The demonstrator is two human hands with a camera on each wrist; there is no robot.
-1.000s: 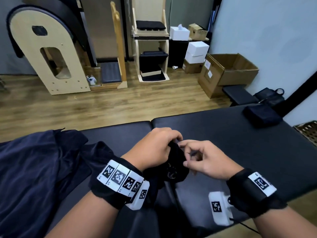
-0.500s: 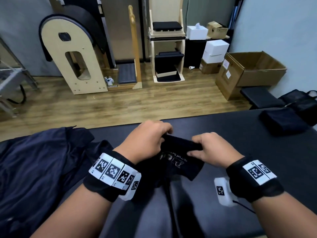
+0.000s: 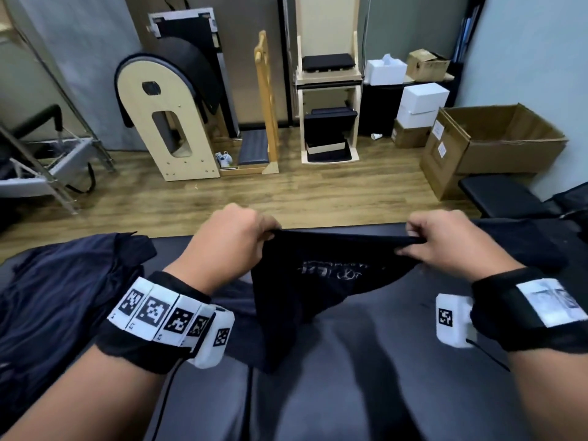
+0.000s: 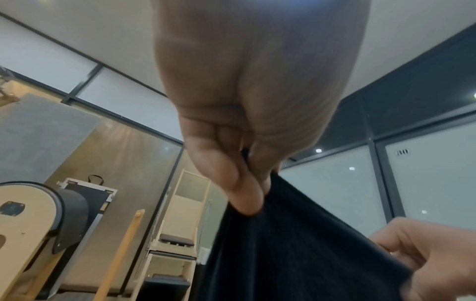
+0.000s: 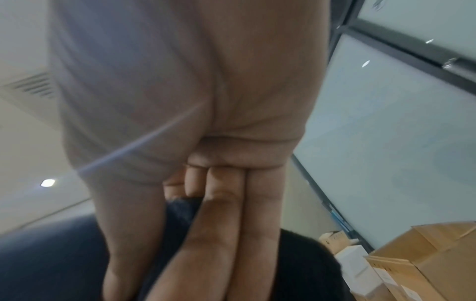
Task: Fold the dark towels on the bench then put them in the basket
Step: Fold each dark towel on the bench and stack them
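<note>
A small black towel (image 3: pixel 318 281) with pale lettering hangs stretched above the black padded bench (image 3: pixel 381 361). My left hand (image 3: pixel 235 240) pinches its top left corner, and my right hand (image 3: pixel 445 240) pinches the top right corner. The left wrist view shows the left hand (image 4: pixel 255 191) pinching the towel (image 4: pixel 296 254) between thumb and fingers. In the right wrist view the right hand (image 5: pixel 165 234) holds the towel's edge (image 5: pixel 180 207) between thumb and straight fingers. A heap of dark blue cloth (image 3: pixel 54 297) lies on the bench at the left. The basket is out of view.
Beyond the bench's far edge is wooden floor with a curved wooden barrel (image 3: pixel 168 116), a wooden chair unit (image 3: pixel 327 100), white boxes (image 3: pixel 420 100) and an open cardboard box (image 3: pixel 496 144). A black stool (image 3: pixel 496 195) stands at the right.
My hands have moved apart and lifted, spreading the bunched towel out between them. The view has tilted up and to the left; the folded towel and the basket at the right have left it.
</note>
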